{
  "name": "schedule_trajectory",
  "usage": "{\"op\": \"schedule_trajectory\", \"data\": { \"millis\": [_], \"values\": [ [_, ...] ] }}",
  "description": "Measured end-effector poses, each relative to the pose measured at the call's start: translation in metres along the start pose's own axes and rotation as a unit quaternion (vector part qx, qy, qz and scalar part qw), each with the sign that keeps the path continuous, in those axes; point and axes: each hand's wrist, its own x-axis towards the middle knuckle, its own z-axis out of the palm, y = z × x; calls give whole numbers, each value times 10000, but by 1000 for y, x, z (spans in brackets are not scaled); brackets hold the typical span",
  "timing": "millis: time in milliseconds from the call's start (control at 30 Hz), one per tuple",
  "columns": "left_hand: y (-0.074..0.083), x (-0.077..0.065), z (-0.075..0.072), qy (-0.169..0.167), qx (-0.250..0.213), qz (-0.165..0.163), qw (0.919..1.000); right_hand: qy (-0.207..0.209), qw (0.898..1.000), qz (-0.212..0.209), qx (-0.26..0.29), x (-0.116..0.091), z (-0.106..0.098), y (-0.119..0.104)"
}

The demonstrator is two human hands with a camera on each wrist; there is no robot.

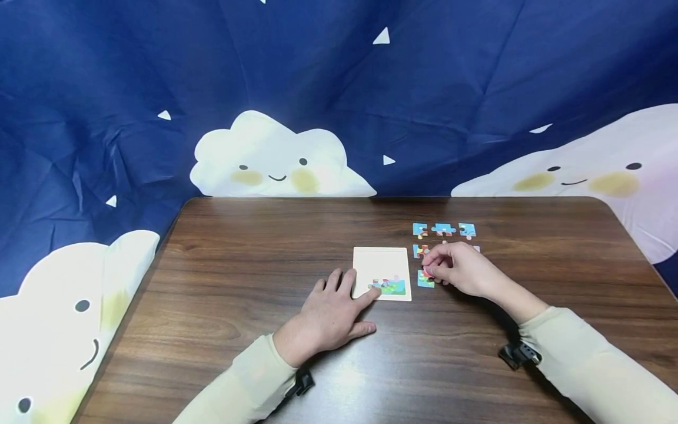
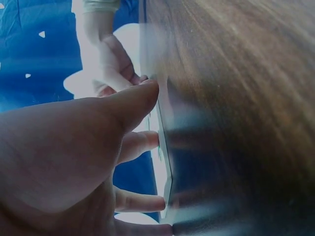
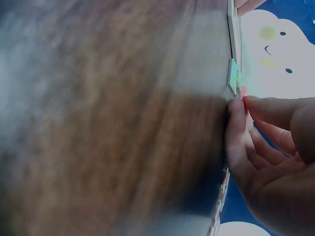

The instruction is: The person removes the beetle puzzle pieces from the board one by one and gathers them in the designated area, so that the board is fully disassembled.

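Observation:
A white square puzzle board [image 1: 373, 261] lies on the table, with several joined green, blue and pink puzzle pieces [image 1: 393, 287] along its lower right. My left hand [image 1: 329, 318] rests at the board's lower left, its fingers fairly straight. Its index fingertip touches the joined pieces, while the thumb lies out in front. To the right of the board, my right hand [image 1: 466, 270] pinches a green and blue puzzle piece [image 1: 425, 281] by its red part, between thumb and index finger. In the right wrist view that puzzle piece [image 3: 233, 76] appears tilted beside the board's edge.
Beyond the right hand lie loose puzzle pieces: a blue corner [image 1: 419, 229], a wide blue one [image 1: 443, 229] and another blue one [image 1: 467, 230]. Nearer is a multicoloured piece [image 1: 419, 251]; the hand partly covers others. A blue cloth with clouds [image 1: 275, 159] hangs behind the wooden table [image 1: 254, 247].

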Motion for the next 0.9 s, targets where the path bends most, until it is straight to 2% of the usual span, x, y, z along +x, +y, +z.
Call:
{"op": "schedule_trajectory", "data": {
  "millis": [267,400,567,900],
  "values": [
    [0,-1,0,118,34,56,9999,265,9987,-14,-430,-2,1,-2],
    [0,-2,-2,62,-52,64,9999,304,9979,-189,-546,-4,4,-10],
    [5,1,-4,49,-115,35,9999,198,9975,-464,-489,2,9,-25],
    [18,15,-3,-145,324,-32,9994,-289,9966,-635,-448,26,28,-41]
  ]
}}
